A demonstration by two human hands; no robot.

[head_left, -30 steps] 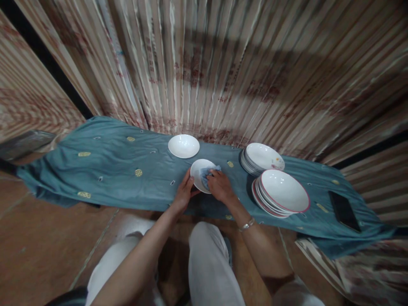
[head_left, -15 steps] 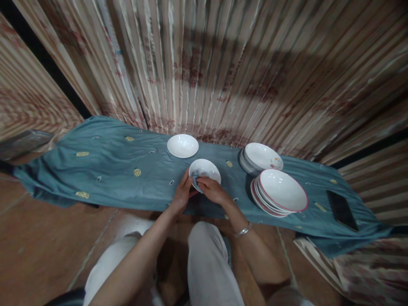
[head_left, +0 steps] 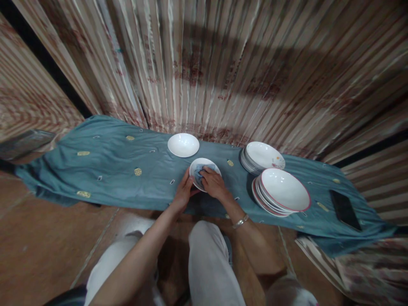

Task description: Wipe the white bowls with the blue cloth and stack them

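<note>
A small white bowl is tilted toward me over the teal cloth. My left hand grips its near left rim. My right hand presses a blue rag against the inside of the bowl. A silver bracelet sits on my right wrist.
Another white bowl lies just beyond. To the right stand a stack of white plates and a stack of red-rimmed plates. A black phone rests at the cloth's right end. A striped curtain hangs behind; my knees are below.
My right hand has rubbed the rag around inside the bowl, from the right side to the near edge and back to the middle. My left hand kept its hold.
</note>
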